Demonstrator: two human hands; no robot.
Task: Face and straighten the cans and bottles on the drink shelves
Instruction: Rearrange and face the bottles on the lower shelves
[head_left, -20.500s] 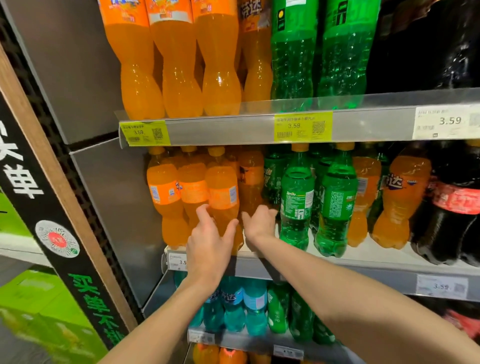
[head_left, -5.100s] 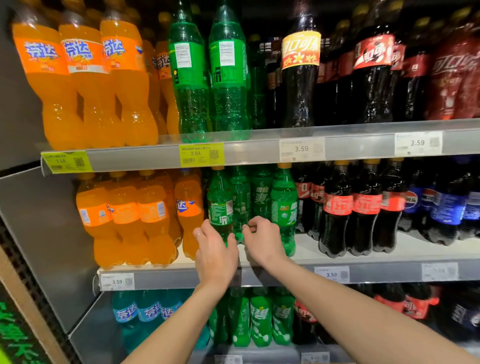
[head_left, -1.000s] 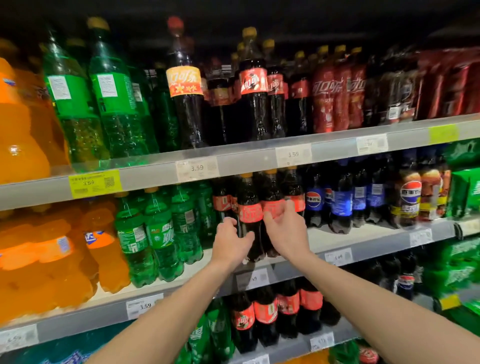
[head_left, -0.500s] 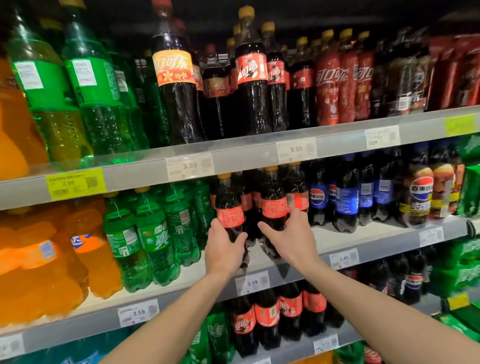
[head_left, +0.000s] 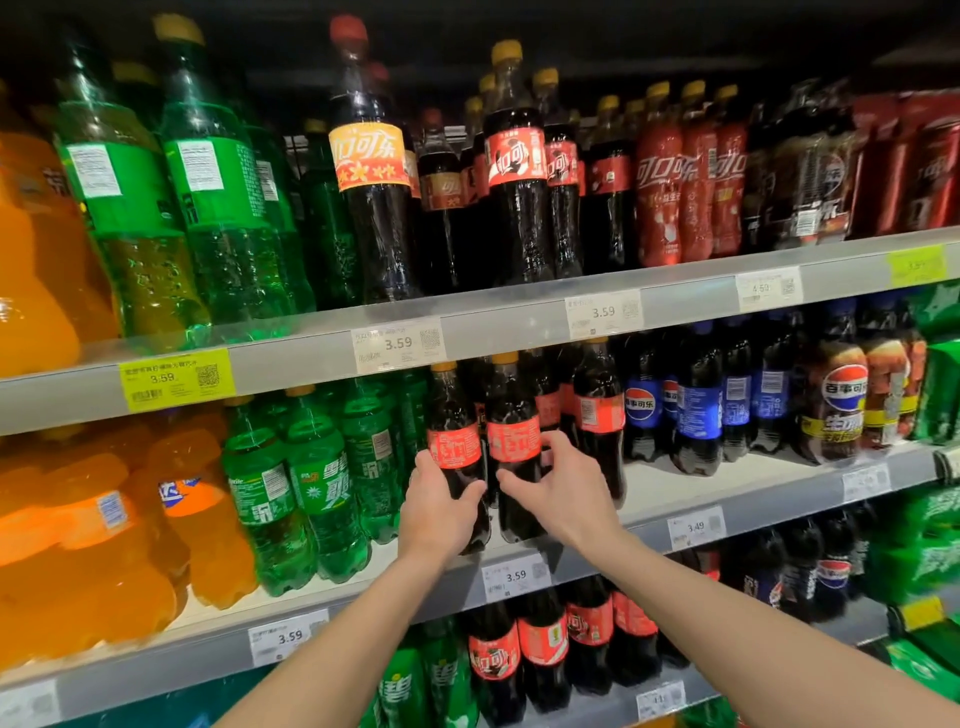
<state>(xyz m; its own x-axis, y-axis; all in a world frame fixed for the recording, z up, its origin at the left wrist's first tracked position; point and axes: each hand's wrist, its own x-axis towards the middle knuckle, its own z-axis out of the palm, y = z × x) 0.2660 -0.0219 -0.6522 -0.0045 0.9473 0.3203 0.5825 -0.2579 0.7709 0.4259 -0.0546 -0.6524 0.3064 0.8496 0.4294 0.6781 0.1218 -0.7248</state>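
- Left hand still wraps the left cola bottle below its red label.
- Right hand, spread half a second ago, now curls round the neighbouring cola bottle at the middle shelf front.

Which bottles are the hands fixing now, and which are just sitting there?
Being fixed:
- left cola bottle, gripped by the left hand
- right cola bottle, held by the right hand

Just sitting:
- green bottles
- orange bottles
- blue-label bottles
- price tags
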